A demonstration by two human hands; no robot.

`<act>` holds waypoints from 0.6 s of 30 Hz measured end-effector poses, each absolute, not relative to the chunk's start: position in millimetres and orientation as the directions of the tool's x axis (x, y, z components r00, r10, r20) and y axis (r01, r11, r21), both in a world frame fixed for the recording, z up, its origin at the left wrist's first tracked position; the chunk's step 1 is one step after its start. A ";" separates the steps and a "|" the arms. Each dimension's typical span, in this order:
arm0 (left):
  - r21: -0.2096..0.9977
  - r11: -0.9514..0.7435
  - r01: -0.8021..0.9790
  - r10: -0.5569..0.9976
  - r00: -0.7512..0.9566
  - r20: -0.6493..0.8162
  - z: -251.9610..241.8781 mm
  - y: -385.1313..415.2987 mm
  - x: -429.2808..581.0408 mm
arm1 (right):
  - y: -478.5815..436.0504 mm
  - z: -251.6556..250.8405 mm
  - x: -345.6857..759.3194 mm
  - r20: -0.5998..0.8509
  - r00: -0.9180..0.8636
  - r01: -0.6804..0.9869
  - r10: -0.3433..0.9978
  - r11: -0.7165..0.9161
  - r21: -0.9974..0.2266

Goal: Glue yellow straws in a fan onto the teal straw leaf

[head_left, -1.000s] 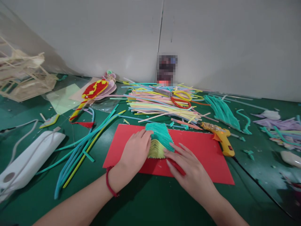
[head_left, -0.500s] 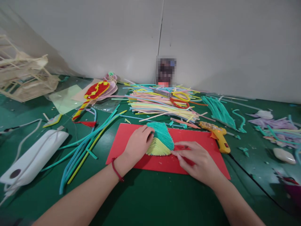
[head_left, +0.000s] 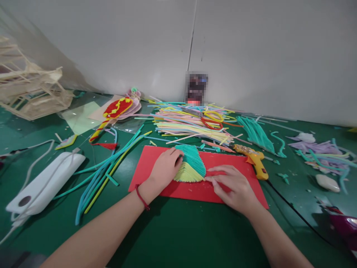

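A leaf-shaped piece made of pipe cleaners, teal above and yellow below, lies flat on a red board. My left hand, with a red cord bracelet at the wrist, rests over the piece's left side. Its fingers curl onto the piece and hide that edge. At the piece's right tip is my right hand. Its fingers stretch out a little apart, and a fingertip touches or nearly touches the tip where teal meets yellow.
Behind the board lie a pile of pastel pipe cleaners and scissors. A yellow glue gun lies at the board's right corner, its cord trailing right. Left are loose pipe cleaners, a white power strip and a red fan-shaped craft.
The view has shifted slightly. My right hand's fingertips have moved a little off the leaf's right tip. My left hand stays on the piece.
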State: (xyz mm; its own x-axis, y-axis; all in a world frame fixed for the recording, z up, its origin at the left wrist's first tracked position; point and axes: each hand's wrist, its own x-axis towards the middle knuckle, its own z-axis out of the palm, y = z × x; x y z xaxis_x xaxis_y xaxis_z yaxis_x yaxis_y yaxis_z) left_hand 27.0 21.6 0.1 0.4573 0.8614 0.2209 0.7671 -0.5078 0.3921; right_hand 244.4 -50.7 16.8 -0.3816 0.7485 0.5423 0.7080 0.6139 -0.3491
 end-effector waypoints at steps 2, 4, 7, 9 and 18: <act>0.391 -0.505 0.770 0.863 0.457 0.216 0.5 21.4 27.3 | -50.6 15.7 243.8 0.538 -0.387 0.705 0.749 0.616 -0.351; 0.391 -0.506 0.769 0.863 0.459 0.213 0.3 21.6 27.5 | -50.5 14.5 243.5 0.513 -0.396 0.702 0.761 0.612 -0.364; 0.394 -0.504 0.769 0.864 0.458 0.211 -0.8 22.6 27.5 | -50.5 12.6 243.5 0.492 -0.395 0.698 0.776 0.602 -0.388; 0.395 -0.495 0.774 0.868 0.452 0.204 -1.8 23.2 27.4 | -50.8 11.5 243.0 0.512 -0.380 0.695 0.770 0.603 -0.391; 0.455 -0.471 0.756 0.880 0.439 0.180 -1.7 22.8 27.3 | -53.9 5.2 235.6 0.450 -0.379 0.713 0.808 0.565 -0.414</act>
State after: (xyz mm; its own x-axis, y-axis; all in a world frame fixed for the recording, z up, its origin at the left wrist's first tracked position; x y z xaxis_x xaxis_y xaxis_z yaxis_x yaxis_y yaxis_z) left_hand 27.3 22.8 -1.7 0.4395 0.8801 0.1799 0.7563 -0.4706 0.4545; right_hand 235.6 -53.9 5.2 -0.3792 0.8085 0.4501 0.7132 0.5653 -0.4145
